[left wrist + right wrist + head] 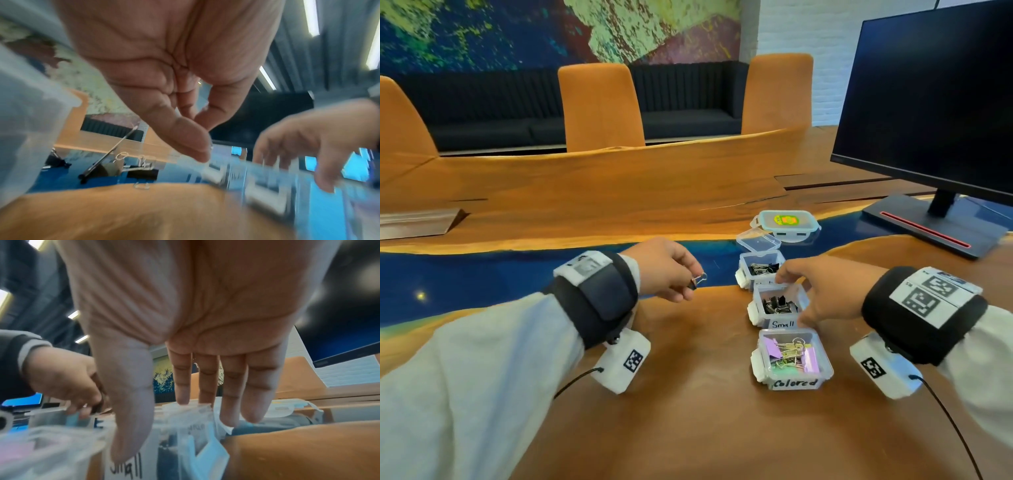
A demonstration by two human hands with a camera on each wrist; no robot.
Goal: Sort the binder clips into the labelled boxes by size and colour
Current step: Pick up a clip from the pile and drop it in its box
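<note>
The table [688, 428] was smooth polished wood with a glossy blue resin inlay [465, 274]. The three small boxes, marked "Small" [779, 306], "Colored" [792, 359] and one with an unreadable label [760, 269], were clear glossy plastic with white paper labels. The binder clip [697, 281] pinched in the left hand [664, 267] had a black matt body and bright wire handles of metal. The sleeves [482, 370] were pale matt cloth; the wrist straps [599, 294] dark fabric. The chairs [601, 106] were matt orange upholstery. The monitor [928, 96] had a dark glossy screen.
</note>
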